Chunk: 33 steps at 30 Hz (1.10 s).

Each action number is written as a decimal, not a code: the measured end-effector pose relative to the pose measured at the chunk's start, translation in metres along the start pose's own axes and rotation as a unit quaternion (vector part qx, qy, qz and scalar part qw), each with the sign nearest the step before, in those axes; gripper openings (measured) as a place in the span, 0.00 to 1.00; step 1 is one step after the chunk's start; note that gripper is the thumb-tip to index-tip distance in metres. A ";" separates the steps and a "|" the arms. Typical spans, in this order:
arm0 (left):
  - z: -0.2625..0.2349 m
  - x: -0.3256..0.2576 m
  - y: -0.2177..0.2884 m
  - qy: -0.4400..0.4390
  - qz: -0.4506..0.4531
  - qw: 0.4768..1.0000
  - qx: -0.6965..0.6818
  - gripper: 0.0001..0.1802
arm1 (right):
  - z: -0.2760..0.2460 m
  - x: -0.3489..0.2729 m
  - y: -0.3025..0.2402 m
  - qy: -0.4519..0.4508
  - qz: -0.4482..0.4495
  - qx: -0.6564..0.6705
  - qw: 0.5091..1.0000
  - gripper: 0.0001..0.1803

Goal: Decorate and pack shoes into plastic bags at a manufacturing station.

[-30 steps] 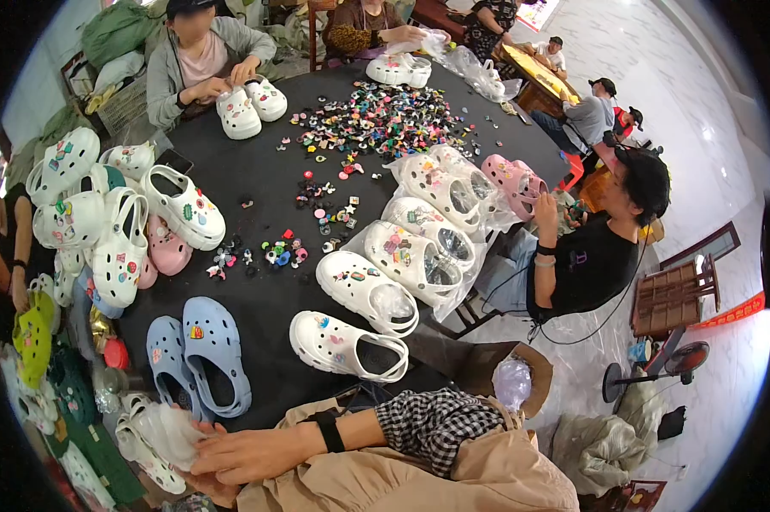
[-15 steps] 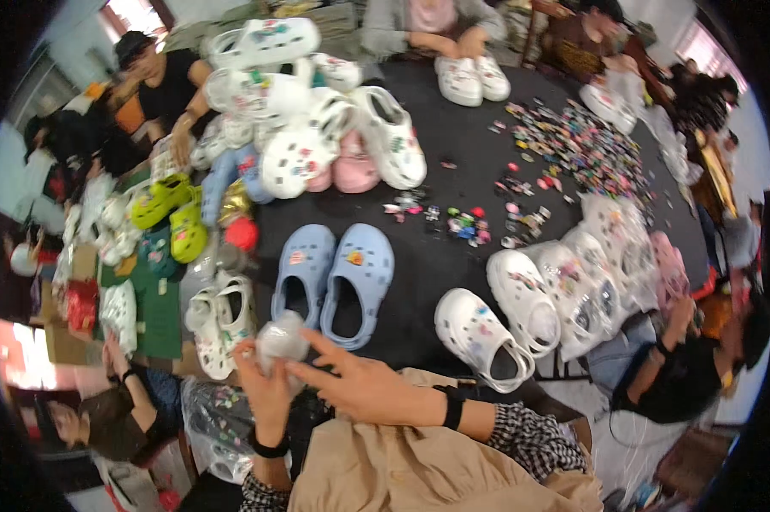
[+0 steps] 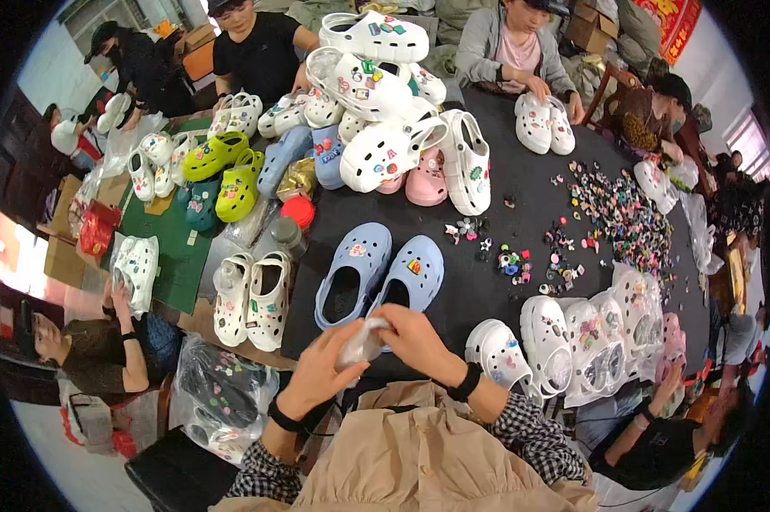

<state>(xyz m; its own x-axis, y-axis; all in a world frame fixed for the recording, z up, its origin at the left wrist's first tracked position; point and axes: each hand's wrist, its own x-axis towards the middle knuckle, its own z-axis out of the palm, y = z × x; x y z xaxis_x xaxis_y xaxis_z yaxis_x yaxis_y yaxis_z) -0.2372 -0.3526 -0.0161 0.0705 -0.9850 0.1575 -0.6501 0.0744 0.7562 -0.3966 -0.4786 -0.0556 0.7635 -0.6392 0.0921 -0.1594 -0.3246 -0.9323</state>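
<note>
Both my hands are together at the near edge of the black table, closed round a crumpled, whitish translucent wad (image 3: 364, 343). My left hand (image 3: 318, 375) grips its left side with thumb and fingers. On its upper right, my right hand (image 3: 415, 343) pinches it with curled fingers. What the wad is made of I cannot tell. Just beyond my hands lies a pair of light blue clogs, a left one (image 3: 357, 264) and a right one (image 3: 414, 275), toes pointing away, each with a charm on top. My hands overlap the heel end of the clogs.
White clogs (image 3: 267, 300) stand to the left, beside a red-lidded jar (image 3: 297, 213). A tall pile of clogs (image 3: 393, 154) rises behind. Loose charms (image 3: 624, 209) spread at the right. Bagged clogs (image 3: 594, 341) sit near right. Several people work around the table.
My view has shifted, so the table things appear further right. My right hand, its fingers spread beside the wad before, now closes on it with my left.
</note>
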 end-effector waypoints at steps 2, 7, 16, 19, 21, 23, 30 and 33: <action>-0.008 0.001 -0.006 -0.040 0.026 0.994 0.096 0.30 | -0.007 0.011 -0.015 -0.015 0.074 0.058 0.995 0.13; -0.003 0.000 -0.020 0.057 -0.007 0.998 0.020 0.21 | 0.016 0.032 0.001 0.031 0.056 0.125 0.990 0.14; 0.019 0.019 -0.070 0.096 0.013 0.964 0.248 0.21 | 0.013 0.030 0.034 0.047 0.023 0.014 0.999 0.18; 0.039 0.023 -0.079 0.055 0.012 0.964 0.260 0.22 | 0.008 0.025 0.032 0.040 0.025 0.017 0.999 0.14; 0.044 0.026 -0.078 0.017 -0.001 0.979 0.202 0.24 | 0.009 0.022 0.035 0.037 0.019 0.008 0.999 0.13; 0.042 0.034 -0.076 0.009 0.008 0.982 0.190 0.25 | 0.010 0.016 0.043 0.056 -0.001 0.012 0.998 0.11; 0.052 0.061 -0.105 0.008 0.071 0.982 0.176 0.25 | 0.019 -0.001 0.060 0.052 -0.046 -0.064 0.996 0.10; 0.057 0.073 -0.133 -0.037 0.044 0.988 0.145 0.19 | 0.026 -0.012 0.064 -0.018 -0.050 -0.146 0.988 0.11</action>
<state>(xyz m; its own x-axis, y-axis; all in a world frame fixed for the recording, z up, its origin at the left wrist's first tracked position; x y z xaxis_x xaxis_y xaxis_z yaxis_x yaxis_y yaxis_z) -0.1890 -0.4435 -0.1415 -0.0450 -0.9861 0.1600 -0.8417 0.1237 0.5256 -0.3995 -0.4737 -0.1256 0.8055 -0.5704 0.1609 -0.2520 -0.5753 -0.7782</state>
